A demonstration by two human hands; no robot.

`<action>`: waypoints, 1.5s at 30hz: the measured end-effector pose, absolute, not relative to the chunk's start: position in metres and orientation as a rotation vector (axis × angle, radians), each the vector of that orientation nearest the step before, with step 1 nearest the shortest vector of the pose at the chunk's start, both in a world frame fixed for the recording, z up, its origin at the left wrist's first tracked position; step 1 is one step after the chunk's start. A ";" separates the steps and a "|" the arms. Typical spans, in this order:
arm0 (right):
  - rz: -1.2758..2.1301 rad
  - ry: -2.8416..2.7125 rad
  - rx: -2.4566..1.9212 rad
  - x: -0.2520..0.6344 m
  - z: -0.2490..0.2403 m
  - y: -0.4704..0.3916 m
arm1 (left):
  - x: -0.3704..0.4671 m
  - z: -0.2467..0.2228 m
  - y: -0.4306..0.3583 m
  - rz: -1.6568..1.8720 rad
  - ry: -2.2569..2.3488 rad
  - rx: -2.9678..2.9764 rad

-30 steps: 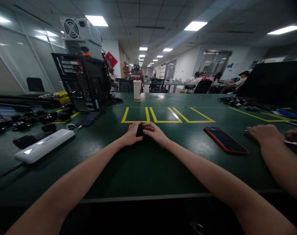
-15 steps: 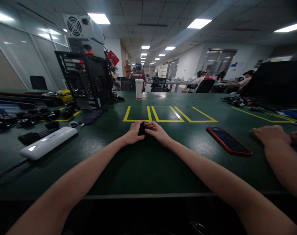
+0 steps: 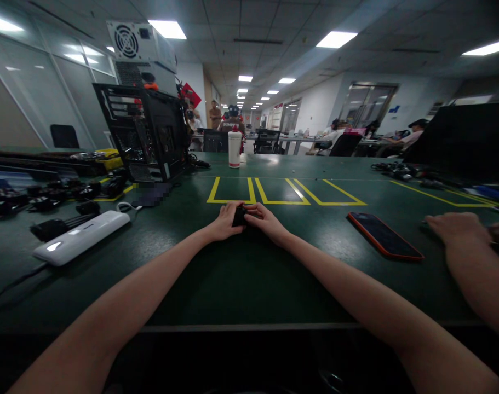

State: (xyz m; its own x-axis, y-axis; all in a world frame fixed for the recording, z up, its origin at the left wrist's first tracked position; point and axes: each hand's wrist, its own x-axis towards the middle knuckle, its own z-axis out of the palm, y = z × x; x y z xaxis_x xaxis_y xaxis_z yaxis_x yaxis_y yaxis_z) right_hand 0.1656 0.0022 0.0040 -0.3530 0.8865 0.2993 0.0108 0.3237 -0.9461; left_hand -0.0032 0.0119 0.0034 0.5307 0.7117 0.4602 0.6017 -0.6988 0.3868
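- Hardly anything has moved: the view has swung a little, so the phone (image 3: pixel 384 235) and tumbler (image 3: pixel 234 148) sit slightly further right, while both hands stay together.
- One small black object (image 3: pixel 239 216) is held between them at the centre of the frame, over the green table (image 3: pixel 241 284); I can't make out what it is.
- Left hand (image 3: pixel 225 223): partly closed, fingers curled over the object's left side.
- Right hand (image 3: pixel 266 223): nearly closed, fingertips and thumb at its right side.
- Three yellow taped outlines (image 3: pixel 233 201) lie just above the hands.
- One phone is right of centre, one tumbler upper centre, one white bar (image 3: pixel 82 236) lower left, one computer case (image 3: pixel 162 131) upper left.
- Two hands of a neighbour (image 3: pixel 458 227) show at the right edge.
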 end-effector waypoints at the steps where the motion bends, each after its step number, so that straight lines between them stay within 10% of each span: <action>1: 1.172 -1.645 -0.830 0.166 0.004 0.002 | -0.003 0.003 0.012 0.906 1.120 2.590; 45: 1.304 -1.582 -0.815 0.168 0.004 0.005 | -0.004 0.002 0.012 0.899 1.130 2.620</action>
